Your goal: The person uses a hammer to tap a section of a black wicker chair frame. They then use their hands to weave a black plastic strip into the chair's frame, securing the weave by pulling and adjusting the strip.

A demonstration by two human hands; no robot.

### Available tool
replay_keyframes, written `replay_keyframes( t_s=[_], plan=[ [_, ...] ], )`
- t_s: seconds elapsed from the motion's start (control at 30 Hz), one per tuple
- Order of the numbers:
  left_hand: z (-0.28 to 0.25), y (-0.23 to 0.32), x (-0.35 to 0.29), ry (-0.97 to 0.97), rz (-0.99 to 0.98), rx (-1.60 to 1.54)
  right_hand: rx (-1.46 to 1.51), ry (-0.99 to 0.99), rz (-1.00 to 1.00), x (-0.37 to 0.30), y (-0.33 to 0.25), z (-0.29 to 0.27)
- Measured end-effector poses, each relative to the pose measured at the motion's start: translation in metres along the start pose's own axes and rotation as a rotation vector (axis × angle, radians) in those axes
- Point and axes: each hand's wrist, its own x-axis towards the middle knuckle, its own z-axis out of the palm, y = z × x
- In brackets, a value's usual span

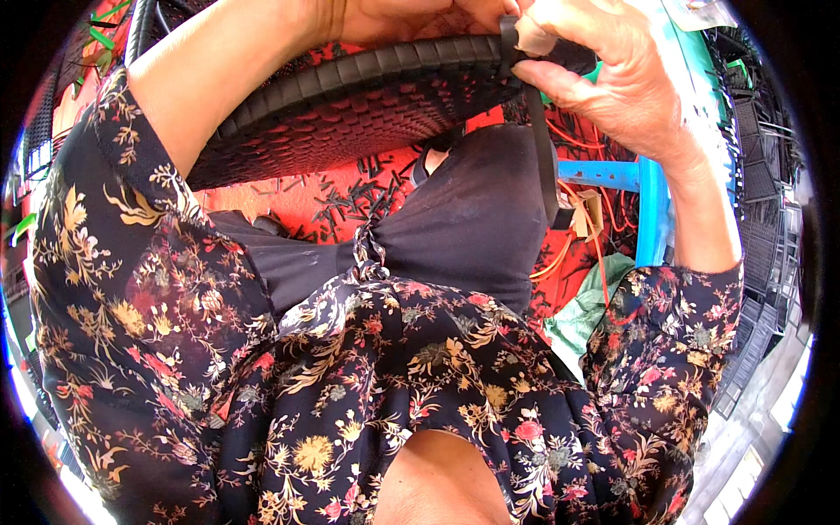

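Note:
A dark woven wicker piece [350, 114] with a rim wrapped in flat black strip lies across my lap, its edge arching toward the top of the view. My right hand [612, 74] is closed at the rim's right end, thumb and fingers pinching a black plastic strip [537, 144]. The strip's long tail hangs down over my dark-clad thigh. My left hand [407, 19] lies along the far side of the rim, close to the right one. The upper picture edge cuts it off, and its fingers are mostly hidden.
Short black strip offcuts [354, 199] litter the red floor [289, 194]. At the right are a blue plastic stool [649, 210], orange cords [595, 229] and a pale green plastic sheet [591, 302]. Dark woven furniture [759, 166] is stacked along the far right.

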Motion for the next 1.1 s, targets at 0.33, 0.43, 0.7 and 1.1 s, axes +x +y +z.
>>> replay_keyframes(
  t_s=[0.33,0.43,0.7,1.1],
  plan=[
    [-0.002,-0.012,0.008,0.068,-0.14,-0.135,0.105,0.031,0.018,-0.004,0.005,0.005],
    [-0.006,-0.016,0.008,0.056,-0.15,-0.177,0.086,0.006,0.01,-0.001,0.005,0.005],
    [0.0,-0.021,0.018,0.061,-0.134,-0.251,-0.185,0.025,0.104,-0.008,-0.016,0.008],
    [0.004,-0.025,0.039,0.119,-0.157,-0.075,-0.374,0.067,0.075,-0.011,-0.027,0.013]
  ],
)
